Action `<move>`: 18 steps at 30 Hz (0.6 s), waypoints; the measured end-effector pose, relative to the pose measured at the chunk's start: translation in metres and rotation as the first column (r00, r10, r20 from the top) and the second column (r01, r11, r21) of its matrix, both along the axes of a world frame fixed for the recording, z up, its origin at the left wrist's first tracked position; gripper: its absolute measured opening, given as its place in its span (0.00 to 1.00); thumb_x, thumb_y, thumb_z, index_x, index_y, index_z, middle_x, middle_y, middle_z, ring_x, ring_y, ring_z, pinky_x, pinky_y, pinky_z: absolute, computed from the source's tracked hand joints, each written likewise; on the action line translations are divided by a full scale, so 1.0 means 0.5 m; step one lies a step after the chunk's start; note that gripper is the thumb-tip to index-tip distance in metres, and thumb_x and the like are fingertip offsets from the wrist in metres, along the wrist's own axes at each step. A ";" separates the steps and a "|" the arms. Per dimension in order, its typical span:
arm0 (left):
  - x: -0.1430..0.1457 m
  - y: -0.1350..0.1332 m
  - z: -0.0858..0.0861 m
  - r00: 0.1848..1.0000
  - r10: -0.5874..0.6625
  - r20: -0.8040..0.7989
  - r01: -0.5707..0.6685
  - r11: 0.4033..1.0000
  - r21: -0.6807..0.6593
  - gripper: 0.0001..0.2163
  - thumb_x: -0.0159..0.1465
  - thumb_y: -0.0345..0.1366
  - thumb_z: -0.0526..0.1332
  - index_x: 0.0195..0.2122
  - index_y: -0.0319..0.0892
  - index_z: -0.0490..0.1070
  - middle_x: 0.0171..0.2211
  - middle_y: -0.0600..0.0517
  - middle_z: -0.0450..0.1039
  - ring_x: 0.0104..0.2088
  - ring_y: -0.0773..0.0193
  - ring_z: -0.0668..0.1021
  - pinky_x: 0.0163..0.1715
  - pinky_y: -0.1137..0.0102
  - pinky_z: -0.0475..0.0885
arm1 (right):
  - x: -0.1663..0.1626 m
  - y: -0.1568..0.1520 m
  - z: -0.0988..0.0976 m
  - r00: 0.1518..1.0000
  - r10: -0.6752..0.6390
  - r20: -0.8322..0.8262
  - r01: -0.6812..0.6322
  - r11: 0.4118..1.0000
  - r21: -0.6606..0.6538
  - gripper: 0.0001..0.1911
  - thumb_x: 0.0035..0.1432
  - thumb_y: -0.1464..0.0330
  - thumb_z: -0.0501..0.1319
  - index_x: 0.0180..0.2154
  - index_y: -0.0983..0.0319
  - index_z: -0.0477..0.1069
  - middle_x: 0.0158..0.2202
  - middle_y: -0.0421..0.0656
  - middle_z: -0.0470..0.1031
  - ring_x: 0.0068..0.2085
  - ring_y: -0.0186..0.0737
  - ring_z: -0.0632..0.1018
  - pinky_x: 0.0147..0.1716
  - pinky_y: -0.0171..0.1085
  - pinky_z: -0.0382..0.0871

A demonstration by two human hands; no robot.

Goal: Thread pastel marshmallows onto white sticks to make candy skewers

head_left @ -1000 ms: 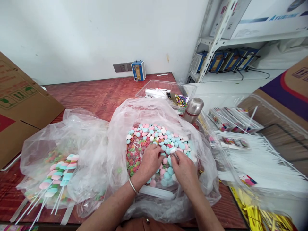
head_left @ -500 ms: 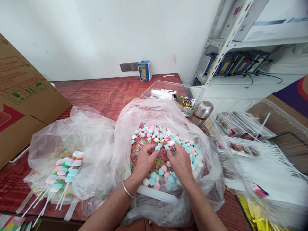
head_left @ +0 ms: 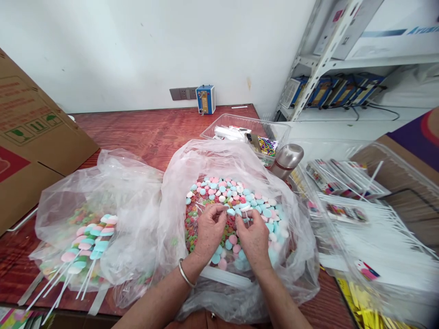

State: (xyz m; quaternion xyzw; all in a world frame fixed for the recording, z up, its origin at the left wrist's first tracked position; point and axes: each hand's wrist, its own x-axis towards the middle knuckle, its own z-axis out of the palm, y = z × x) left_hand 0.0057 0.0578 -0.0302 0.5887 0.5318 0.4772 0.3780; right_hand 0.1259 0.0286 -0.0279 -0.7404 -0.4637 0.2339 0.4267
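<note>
Both my hands are over an open clear plastic bag (head_left: pixel 178 183) of pink, blue and white candy discs (head_left: pixel 267 212) and small coloured rings (head_left: pixel 192 226). My right hand (head_left: pixel 255 235) is closed in a pinch on a thin white stick (head_left: pixel 246 218), with pale discs close to its upper end. My left hand (head_left: pixel 210 230), a bangle at its wrist, is closed with thumb and index finger together beside a blue disc (head_left: pixel 231 212); what sits between those fingertips is too small to make out. Finished-looking candy skewers (head_left: pixel 85 244) on white sticks lie to the left.
Another plastic bag (head_left: pixel 130 196) lies under the skewers, near a cardboard box (head_left: pixel 37 123). Behind the main bag are a clear tray (head_left: pixel 219 121) and a steel flask (head_left: pixel 288 160). At right, a clear bin (head_left: pixel 338 237) holds many white sticks. Shelving (head_left: pixel 320 66) stands behind it.
My hands have shifted slightly over the bag. The left fingers have moved closer to the discs by the stick, and the stick in my right hand now shows more clearly.
</note>
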 end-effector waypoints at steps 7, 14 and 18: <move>0.012 -0.017 0.002 0.957 -0.146 0.252 0.192 0.967 -0.167 0.04 0.58 0.32 0.63 0.34 0.40 0.73 0.42 0.47 0.77 0.42 0.61 0.79 0.45 0.66 0.74 | 0.004 0.005 0.007 0.999 -0.029 -0.026 0.029 1.000 -0.012 0.07 0.54 0.61 0.57 0.29 0.57 0.62 0.28 0.40 0.74 0.30 0.42 0.74 0.32 0.37 0.64; 0.005 -0.011 -0.003 0.941 -0.122 0.317 0.188 0.964 -0.188 0.09 0.56 0.32 0.67 0.37 0.41 0.70 0.36 0.51 0.74 0.36 0.64 0.78 0.40 0.69 0.74 | 0.014 -0.001 0.007 0.992 0.011 -0.128 -0.015 0.999 -0.030 0.07 0.55 0.61 0.58 0.31 0.57 0.64 0.27 0.39 0.75 0.29 0.42 0.75 0.31 0.37 0.66; 0.000 -0.006 -0.004 0.924 -0.188 0.332 0.260 0.947 -0.188 0.14 0.57 0.32 0.66 0.44 0.42 0.68 0.38 0.51 0.76 0.36 0.64 0.79 0.39 0.69 0.74 | 0.016 -0.005 0.007 0.938 0.112 -0.327 -0.124 0.992 -0.015 0.07 0.55 0.61 0.59 0.32 0.57 0.64 0.26 0.36 0.74 0.25 0.37 0.74 0.26 0.34 0.66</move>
